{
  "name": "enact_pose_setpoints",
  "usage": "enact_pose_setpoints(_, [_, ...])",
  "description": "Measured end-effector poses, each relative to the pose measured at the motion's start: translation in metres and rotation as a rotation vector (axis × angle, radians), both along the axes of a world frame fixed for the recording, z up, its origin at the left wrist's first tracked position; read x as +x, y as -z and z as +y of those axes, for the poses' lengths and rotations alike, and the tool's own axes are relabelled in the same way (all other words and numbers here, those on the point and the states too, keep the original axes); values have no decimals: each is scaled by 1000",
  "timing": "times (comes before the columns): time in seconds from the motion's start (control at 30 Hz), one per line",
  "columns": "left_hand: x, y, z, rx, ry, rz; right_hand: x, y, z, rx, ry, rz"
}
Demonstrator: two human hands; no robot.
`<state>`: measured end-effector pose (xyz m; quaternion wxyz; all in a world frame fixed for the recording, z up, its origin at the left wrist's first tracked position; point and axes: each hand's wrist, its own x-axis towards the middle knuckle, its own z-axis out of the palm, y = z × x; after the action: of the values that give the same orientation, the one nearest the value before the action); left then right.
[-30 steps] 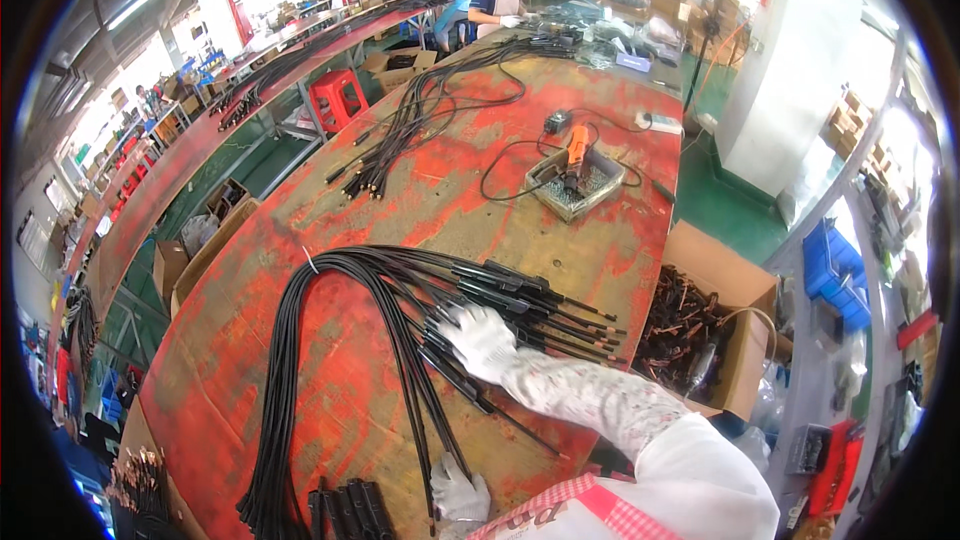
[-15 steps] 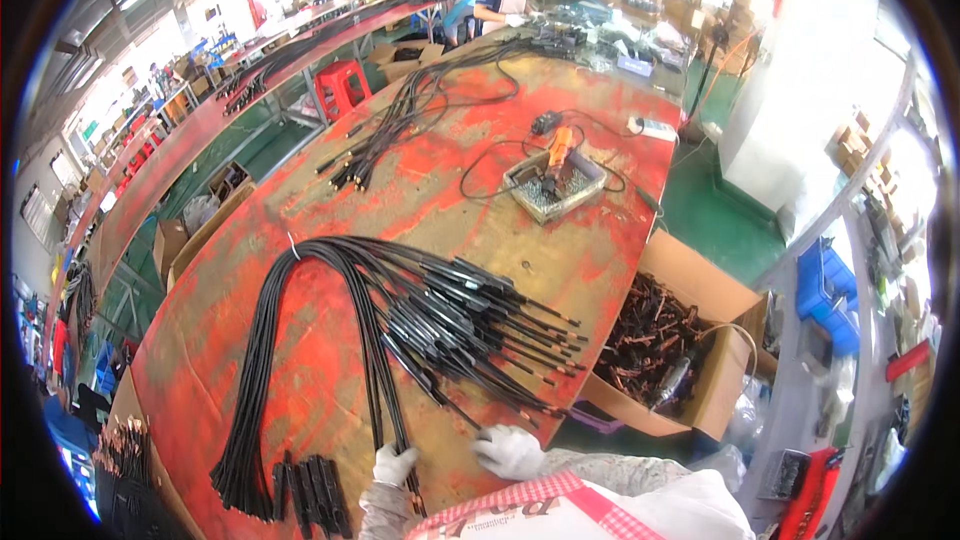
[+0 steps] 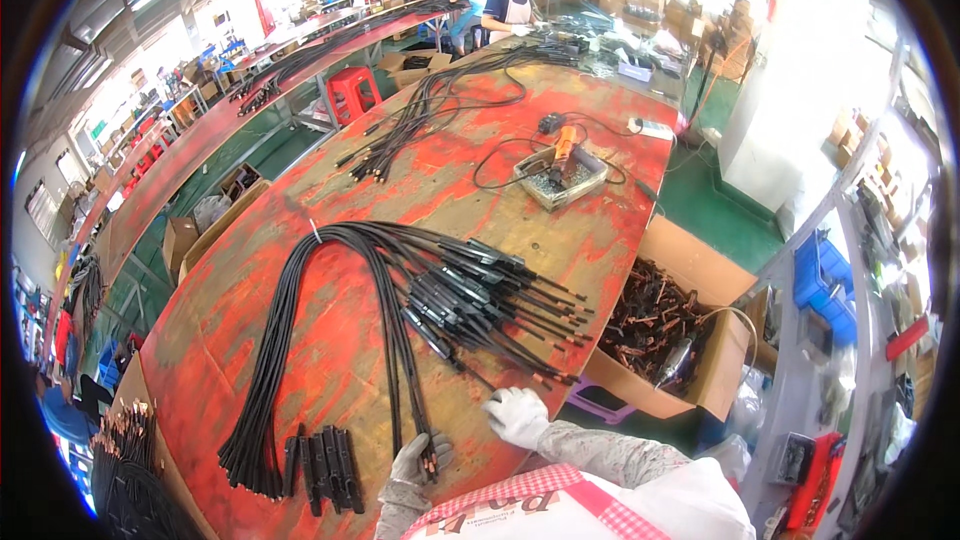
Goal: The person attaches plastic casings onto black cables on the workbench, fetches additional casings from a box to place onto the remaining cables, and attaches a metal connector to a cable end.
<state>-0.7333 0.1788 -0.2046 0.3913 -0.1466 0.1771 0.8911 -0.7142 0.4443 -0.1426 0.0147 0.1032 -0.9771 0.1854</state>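
Note:
A bundle of black cables (image 3: pixel 290 340) arches over the worn red table, tied with a white tie at its top. Its slim black housings (image 3: pixel 460 295) and copper-tipped ends fan out to the right. Near the table's front edge, my left hand (image 3: pixel 420 458), in a white glove, closes around a few hanging cables close to their copper ends. My right hand (image 3: pixel 518 418), also gloved, has its curled fingers at the tip of one cable (image 3: pixel 475 372) below the fan. Several loose black housings (image 3: pixel 325 470) lie left of my left hand.
Beyond the bundle stand a tray of small metal parts (image 3: pixel 560 185) with an orange-handled tool (image 3: pixel 566 145), and more cables (image 3: pixel 400 130). A carton of copper-coloured pieces (image 3: pixel 725 390) adjoins the right edge. Copper-ended cables (image 3: pixel 130 450) stand at lower left. Two people work at the back.
My view has shifted, so the table's contents sit slightly differently in the picture. My left hand has slid down the hanging cables toward their ends. My right hand stays by the cable tip.

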Motion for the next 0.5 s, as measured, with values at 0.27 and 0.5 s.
enact_pose_setpoints(0.27, [-26, -22, 25, -523, -15, 211, -37, -69, -99, -42, -69, 214])
enact_pose_setpoints(0.5, [-23, 51, 28, -500, -269, -118, -47, -53, -199, -88, -191, -4])
